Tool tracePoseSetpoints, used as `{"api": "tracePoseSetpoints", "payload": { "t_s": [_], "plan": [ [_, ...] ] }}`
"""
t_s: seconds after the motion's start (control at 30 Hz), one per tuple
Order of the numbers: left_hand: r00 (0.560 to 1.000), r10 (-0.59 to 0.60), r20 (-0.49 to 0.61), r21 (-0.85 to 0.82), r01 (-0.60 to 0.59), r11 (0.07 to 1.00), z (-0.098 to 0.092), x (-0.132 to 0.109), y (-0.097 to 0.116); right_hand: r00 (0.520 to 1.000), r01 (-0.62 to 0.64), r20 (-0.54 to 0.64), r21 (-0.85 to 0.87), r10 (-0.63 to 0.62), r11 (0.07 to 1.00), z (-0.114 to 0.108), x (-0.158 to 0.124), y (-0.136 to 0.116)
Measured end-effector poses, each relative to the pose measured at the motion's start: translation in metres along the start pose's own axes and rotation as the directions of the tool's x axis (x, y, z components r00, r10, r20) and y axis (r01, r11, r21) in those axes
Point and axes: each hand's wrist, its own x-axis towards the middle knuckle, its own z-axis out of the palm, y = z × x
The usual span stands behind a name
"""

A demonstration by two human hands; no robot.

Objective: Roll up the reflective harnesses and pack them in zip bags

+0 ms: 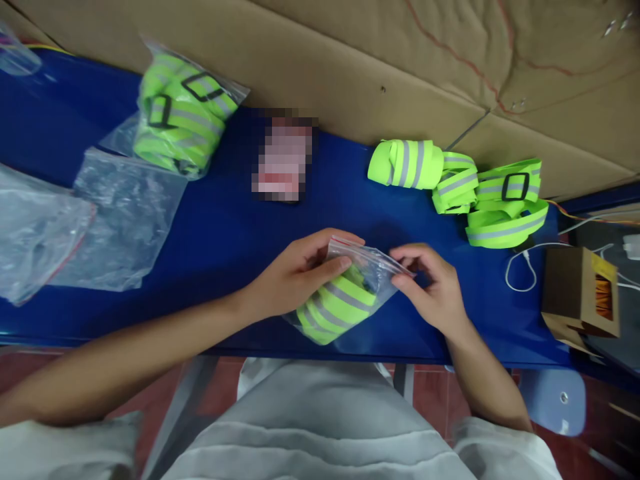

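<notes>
Nearest, over the blue table [225, 243] by its front edge, the folded yellow-green strap [337, 310] sits low in a clear zip bag [384, 268]. The left hand [305, 275] grips the bag's mouth, thumb in front; the right hand [434, 290] pinches that edge's other end. Good handling here likely means keeping the edge taut between both grips — strap below the zip, film unwrinkled. Farther back lie loose strap coils [407, 163].

The person is wearing a pale grey shirt [310, 433], its front creasing in crosswise folds; loose short sleeves [75, 447] are flaring at either side of it; both hands [295, 277] are showing bare.
</notes>
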Motion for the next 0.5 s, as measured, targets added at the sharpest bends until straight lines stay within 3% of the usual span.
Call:
{"api": "tracePoseSetpoints", "payload": {
  "t_s": [0.13,0.33,0.5],
  "plan": [
    [0.995,-0.095,-0.033,-0.165,0.088,0.982,-0.002,0.005,0.003,0.981,-0.19,0.076,0.178,0.179,0.965,0.0,0.003,0.001],
    [0.985,-0.172,0.005,-0.297,0.165,0.94,-0.004,0.006,0.002,0.984,-0.176,0.015,0.188,0.177,0.966,0.002,0.002,-0.005],
    [0.986,-0.16,-0.037,-0.328,0.139,0.935,-0.007,0.007,0.001,0.961,-0.261,0.168,0.269,0.221,0.927,-0.007,0.006,-0.004]
  ]
}}
